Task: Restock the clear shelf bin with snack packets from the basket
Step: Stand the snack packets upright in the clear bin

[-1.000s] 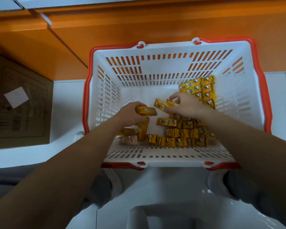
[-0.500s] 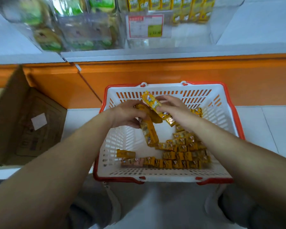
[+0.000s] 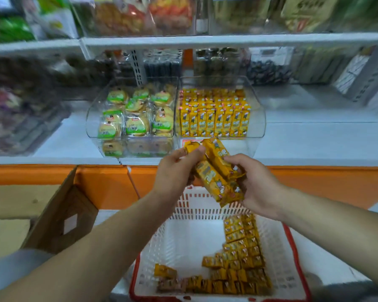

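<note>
Our left grip (image 3: 175, 168) and our right grip (image 3: 256, 186) together clasp a bunch of yellow-orange foil snack packets (image 3: 218, 177) just in front of the clear plastic shelf bin (image 3: 259, 118), above the white slatted plastic basket (image 3: 166, 243) where more such packets (image 3: 242, 256) lie.

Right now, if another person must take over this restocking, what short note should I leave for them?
Left hand: grips the upper end of a bundle of yellow packets.
Right hand: holds the same bundle at its lower side.
The bundle is in the air, above the basket and just in front of the clear bin.
Done: the bin holds rows of upright packets.
Left: put in this bundle, then the many packets in the basket.
</note>
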Demonstrator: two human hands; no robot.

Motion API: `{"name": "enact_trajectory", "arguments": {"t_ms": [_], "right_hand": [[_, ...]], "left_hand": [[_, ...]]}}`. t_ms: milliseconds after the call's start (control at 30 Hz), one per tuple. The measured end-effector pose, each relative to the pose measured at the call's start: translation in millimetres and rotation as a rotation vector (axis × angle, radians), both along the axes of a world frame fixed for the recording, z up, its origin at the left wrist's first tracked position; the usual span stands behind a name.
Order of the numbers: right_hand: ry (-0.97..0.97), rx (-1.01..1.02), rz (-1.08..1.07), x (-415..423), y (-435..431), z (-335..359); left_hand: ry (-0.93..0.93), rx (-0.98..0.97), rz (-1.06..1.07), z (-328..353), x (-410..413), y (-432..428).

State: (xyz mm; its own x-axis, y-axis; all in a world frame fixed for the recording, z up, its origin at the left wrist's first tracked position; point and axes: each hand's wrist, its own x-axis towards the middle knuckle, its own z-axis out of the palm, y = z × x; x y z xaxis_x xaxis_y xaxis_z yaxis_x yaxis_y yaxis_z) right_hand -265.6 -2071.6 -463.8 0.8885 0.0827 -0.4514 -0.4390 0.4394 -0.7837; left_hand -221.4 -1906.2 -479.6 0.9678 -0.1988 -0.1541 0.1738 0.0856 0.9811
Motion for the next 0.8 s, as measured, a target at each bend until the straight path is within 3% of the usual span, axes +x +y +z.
{"name": "enact_trajectory", "arguments": {"t_ms": [200,433,600,800], "right_hand": [[-0.066,-0.002,-0.022,-14,11,10],[-0.171,-0.268,-0.101,6,32,-15],[-0.106,-0.411,-0.059,22,35,-34],[0.064,-0.332,-0.031,33,47,-54]], "left_hand": [[-0.018,-0.090,0.086,8,-11,-10],[0.105,-0.183,0.143,-2,3,-23],[0.164,0.027,0.210,-9,18,-23],[0.253,0.275,0.230,-21,37,-13]]}}
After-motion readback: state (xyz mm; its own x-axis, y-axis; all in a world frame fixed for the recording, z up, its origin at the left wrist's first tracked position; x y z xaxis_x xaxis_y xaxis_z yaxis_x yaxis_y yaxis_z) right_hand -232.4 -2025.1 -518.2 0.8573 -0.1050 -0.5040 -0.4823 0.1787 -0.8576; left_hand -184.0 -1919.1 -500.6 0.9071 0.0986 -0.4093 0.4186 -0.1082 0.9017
